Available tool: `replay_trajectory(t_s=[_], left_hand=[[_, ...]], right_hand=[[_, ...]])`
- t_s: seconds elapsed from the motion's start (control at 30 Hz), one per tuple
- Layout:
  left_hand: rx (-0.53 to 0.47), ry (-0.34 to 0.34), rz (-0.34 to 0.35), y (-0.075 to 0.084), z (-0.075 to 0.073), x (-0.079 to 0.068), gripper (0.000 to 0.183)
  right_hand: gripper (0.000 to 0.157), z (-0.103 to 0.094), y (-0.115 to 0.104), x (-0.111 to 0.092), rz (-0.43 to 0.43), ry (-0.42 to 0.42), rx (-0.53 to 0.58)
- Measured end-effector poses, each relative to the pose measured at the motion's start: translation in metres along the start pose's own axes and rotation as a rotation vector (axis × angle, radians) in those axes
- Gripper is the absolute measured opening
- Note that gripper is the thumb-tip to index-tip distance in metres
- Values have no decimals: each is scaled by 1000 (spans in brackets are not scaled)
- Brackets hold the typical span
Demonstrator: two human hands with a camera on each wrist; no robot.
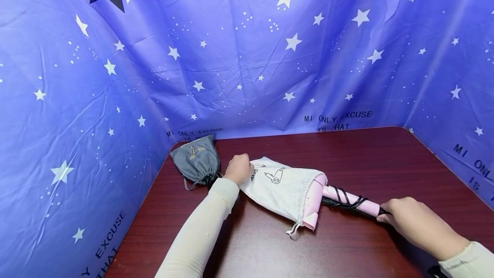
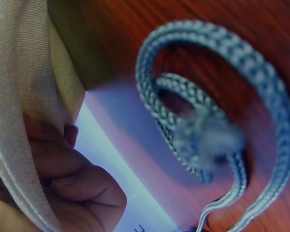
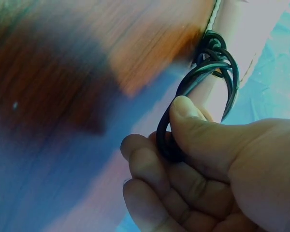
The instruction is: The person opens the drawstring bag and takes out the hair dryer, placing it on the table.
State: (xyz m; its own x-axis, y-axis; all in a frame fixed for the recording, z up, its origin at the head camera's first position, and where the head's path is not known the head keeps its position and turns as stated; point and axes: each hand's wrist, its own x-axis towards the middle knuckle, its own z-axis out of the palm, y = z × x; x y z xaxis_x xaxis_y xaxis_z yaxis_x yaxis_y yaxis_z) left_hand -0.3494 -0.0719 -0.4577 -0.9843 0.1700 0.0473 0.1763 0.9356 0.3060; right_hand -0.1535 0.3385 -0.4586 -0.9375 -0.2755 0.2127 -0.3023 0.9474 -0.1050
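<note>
A pink hair dryer point(image 1: 316, 200) lies with its body partly inside a white drawstring bag point(image 1: 287, 188) printed with a dryer drawing. Its handle, wound with a black cord point(image 1: 349, 203), sticks out to the right. At the handle's end my right hand point(image 1: 418, 222) pinches the black cord point(image 3: 171, 137) between thumb and fingers. My left hand point(image 1: 239, 169) grips the bag's closed left end, its fingers curled in the left wrist view. The part of the dryer inside the bag is hidden. White drawstrings point(image 1: 294, 229) hang at the bag's mouth.
Left of my left hand lies a grey drawstring pouch point(image 1: 198, 162), gathered at its neck; its grey cord point(image 2: 275, 111) looms close in the left wrist view. Everything rests on a dark red wooden table point(image 1: 366, 153). Blue star-printed cloth point(image 1: 239, 55) stands around the table's back and sides.
</note>
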Motion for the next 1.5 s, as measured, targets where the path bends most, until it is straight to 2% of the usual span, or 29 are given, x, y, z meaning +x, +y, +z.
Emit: replay_trajectory(t_s=[0.27, 0.8, 1.17, 1.5], left_hand=[[24, 40, -7, 3, 0, -1, 15], [60, 71, -11, 3, 4, -4, 16], [70, -17, -39, 5, 5, -5, 18], [97, -45, -58, 5, 8, -6, 20]], right_hand=[[33, 1, 0, -2, -4, 21, -6], [33, 1, -1, -6, 5, 20, -6], [36, -1, -3, -10, 4, 36, -8], [38, -2, -3, -12, 10, 49, -18]])
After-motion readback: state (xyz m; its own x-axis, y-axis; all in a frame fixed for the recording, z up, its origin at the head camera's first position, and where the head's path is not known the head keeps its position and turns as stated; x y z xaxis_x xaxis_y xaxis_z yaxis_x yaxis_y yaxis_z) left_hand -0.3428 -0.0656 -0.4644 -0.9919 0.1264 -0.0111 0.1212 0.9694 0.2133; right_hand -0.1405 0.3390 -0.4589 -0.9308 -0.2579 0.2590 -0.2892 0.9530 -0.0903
